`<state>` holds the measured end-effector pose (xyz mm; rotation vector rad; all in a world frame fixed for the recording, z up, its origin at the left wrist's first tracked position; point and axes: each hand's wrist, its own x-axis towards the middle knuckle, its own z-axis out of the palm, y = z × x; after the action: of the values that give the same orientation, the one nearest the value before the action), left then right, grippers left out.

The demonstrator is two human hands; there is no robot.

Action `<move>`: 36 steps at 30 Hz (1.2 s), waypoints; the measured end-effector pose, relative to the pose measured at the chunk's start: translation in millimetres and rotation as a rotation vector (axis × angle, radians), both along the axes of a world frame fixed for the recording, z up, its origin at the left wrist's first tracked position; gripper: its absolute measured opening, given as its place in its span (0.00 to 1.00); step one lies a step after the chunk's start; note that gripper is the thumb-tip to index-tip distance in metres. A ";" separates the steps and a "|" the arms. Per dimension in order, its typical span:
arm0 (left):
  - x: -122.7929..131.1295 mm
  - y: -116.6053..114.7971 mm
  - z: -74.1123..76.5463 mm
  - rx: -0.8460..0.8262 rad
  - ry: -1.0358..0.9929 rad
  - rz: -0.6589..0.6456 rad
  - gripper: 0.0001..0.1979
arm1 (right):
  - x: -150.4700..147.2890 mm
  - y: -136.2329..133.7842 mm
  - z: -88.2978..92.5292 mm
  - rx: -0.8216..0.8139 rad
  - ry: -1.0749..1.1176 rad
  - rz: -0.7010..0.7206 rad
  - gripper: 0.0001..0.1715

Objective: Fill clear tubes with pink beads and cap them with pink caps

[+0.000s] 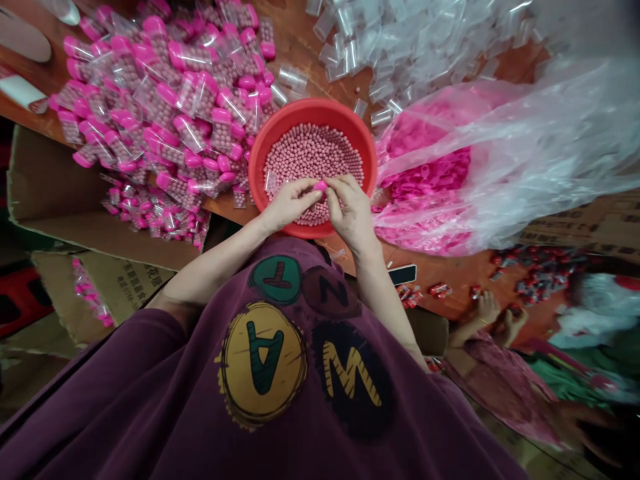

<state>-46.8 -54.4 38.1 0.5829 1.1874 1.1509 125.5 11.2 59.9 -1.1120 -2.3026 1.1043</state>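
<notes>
Over a red basin (257, 175) of small pink beads (315, 150), both my hands meet at a bright pink cap (321, 186). My left hand (290, 203) pinches it from one side, fingers closed. My right hand (353, 210) grips its other side with thumb and fingertips. Whether a clear tube is attached to the cap is hidden by my fingers. A small clear tube (271, 181) lies on the beads at the basin's left.
Bead-filled bottles with pink caps (190, 93) are heaped at left, some in a cardboard box (60, 200). Clear empty tubes (400, 47) lie behind; a plastic bag of pink parts (435, 177) sits at right. A phone (403, 275) and another person's hands (487, 308) are farther right.
</notes>
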 end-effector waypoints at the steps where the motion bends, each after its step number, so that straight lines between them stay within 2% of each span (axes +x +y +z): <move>1: 1.6 -0.9 -1.6 -0.031 -0.028 0.014 0.07 | -1.0 -2.1 1.2 0.008 -0.042 0.036 0.19; 2: 3.8 -1.3 -2.8 -0.070 -0.052 0.036 0.06 | -2.7 -4.7 1.3 0.016 -0.094 0.064 0.21; 4: 9.5 -0.7 -3.9 -0.155 -0.087 0.100 0.05 | -8.0 -11.2 -2.7 0.028 -0.212 0.086 0.32; 6: 14.5 1.1 -2.7 -0.222 -0.113 0.151 0.06 | -13.7 -17.4 -11.4 0.037 -0.304 0.061 0.43; 7: 15.7 2.0 -1.6 -0.244 -0.126 0.162 0.06 | -15.8 -19.7 -16.8 0.046 -0.325 0.038 0.45; 11: 10.5 3.3 1.5 -0.261 -0.184 0.080 0.06 | -14.9 -19.8 -36.8 0.101 -0.280 -0.012 0.42; 15: 3.9 2.7 -3.8 -0.198 -0.176 -0.019 0.07 | -9.3 -13.6 -47.7 0.106 -0.261 0.008 0.41; 21: 10.8 5.7 -20.9 -0.286 -0.191 0.036 0.14 | -14.5 -16.0 -63.3 0.036 -0.266 -0.016 0.41; 26: 4.7 7.8 -24.6 -0.322 -0.297 0.036 0.12 | -9.3 -19.9 -64.4 -0.037 -0.146 -0.047 0.50; 32: 0.3 11.6 -15.6 -0.367 -0.484 0.011 0.11 | -0.7 -16.9 -64.4 0.078 -0.061 -0.059 0.51; 36: 3.1 7.4 -11.9 -0.350 -0.530 0.020 0.10 | 0.7 -14.4 -63.8 0.095 0.025 -0.025 0.48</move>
<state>-43.7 -47.0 26.2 -0.0082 0.9009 0.9987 126.2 -3.2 -3.9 -1.0825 -2.2897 0.9836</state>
